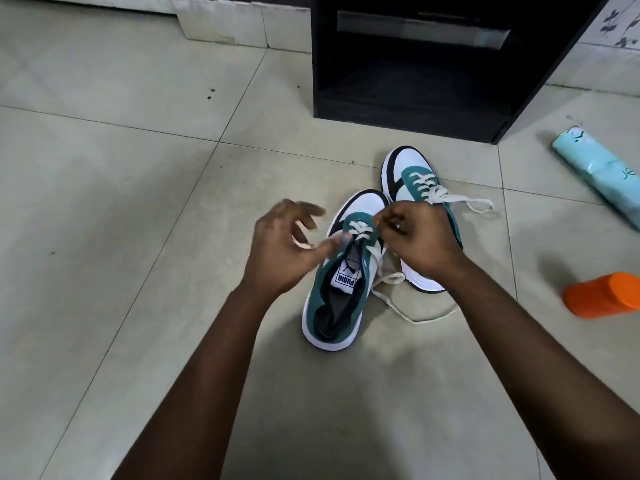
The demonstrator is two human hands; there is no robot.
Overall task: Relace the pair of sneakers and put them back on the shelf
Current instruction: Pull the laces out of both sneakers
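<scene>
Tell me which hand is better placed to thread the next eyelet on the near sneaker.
The right hand, probably: its grip already pinches the lace at the near sneaker's upper eyelets. The left hand is spread, holding nothing, only its thumb touching the shoe's edge.

To my right an orange jar (604, 294) lay on its side on the tiled floor (104, 188), a pale-green wrapped roll (599, 174) beyond it.
</scene>
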